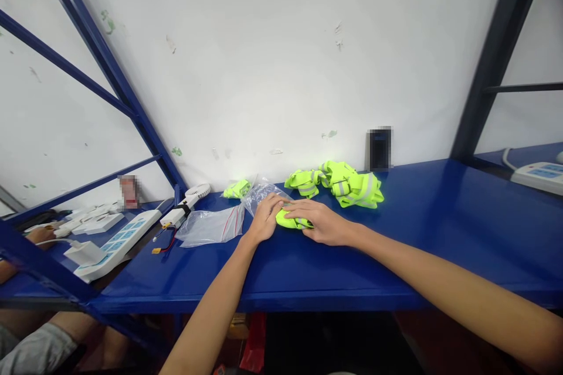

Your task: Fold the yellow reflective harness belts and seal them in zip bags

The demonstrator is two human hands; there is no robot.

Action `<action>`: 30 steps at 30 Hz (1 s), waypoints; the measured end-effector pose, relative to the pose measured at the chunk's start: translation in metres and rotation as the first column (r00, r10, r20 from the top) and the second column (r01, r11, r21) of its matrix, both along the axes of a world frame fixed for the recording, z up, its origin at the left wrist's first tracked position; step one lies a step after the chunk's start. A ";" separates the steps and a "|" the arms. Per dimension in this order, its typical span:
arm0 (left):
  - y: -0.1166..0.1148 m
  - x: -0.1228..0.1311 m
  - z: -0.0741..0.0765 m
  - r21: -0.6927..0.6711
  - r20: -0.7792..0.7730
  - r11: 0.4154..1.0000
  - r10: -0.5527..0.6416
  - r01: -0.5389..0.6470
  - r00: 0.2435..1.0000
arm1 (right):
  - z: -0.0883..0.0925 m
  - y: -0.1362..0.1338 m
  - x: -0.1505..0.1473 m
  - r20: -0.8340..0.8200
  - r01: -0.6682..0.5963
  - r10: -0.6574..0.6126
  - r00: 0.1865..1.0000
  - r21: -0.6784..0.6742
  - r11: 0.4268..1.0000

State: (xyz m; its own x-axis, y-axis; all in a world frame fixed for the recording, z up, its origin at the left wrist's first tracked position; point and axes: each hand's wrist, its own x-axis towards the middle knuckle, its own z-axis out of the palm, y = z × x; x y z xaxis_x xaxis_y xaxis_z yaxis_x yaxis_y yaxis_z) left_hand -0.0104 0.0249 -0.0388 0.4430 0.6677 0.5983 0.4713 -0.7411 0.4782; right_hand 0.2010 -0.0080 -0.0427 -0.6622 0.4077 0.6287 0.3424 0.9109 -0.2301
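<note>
A small folded bundle, a neon-yellow reflective vest (290,221) with grey bands, lies on the blue table between my hands. My right hand (324,222) is closed over its right side and top, fingers curled across the fabric. My left hand (266,218) grips the bundle's left end, its fingertips partly hidden. Just behind the left hand, touching or nearly touching it, is a crumpled clear plastic bag (259,192). Several loose neon-yellow reflective vests (352,184) are heaped behind and right of my right hand. A packed neon-yellow bundle (236,189) rests near the wall.
A flat clear zip bag (211,226) lies left of my hands. Beyond it are a white handheld fan (185,208) with wires and a power strip (118,246). A dark, blurred-out object (379,150) leans on the wall. Another person's hand (39,235) shows at far left.
</note>
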 end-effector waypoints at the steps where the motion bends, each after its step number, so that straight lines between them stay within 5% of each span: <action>1: -0.001 0.000 0.000 -0.004 -0.007 1.000 -0.016 0.016 1.000 | 0.001 0.000 0.000 0.010 0.000 0.000 1.000 -0.002 1.000; 16: -0.007 0.005 -0.005 0.072 0.033 0.997 -0.009 0.007 0.999 | 0.012 -0.003 0.008 0.095 0.079 -0.066 0.993 -0.134 0.988; 30: -0.005 0.009 -0.002 0.210 0.165 0.973 0.061 -0.096 0.984 | 0.007 0.008 0.008 -0.034 0.077 -0.083 0.996 -0.137 0.988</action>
State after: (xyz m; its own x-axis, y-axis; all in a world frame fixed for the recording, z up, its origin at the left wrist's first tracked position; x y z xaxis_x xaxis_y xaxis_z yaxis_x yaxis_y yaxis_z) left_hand -0.0018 0.0204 -0.0411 0.2834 0.5435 0.7901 0.4641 -0.7987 0.3830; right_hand 0.2086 -0.0002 -0.0358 -0.5993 0.5417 0.5893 0.4011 0.8404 -0.3646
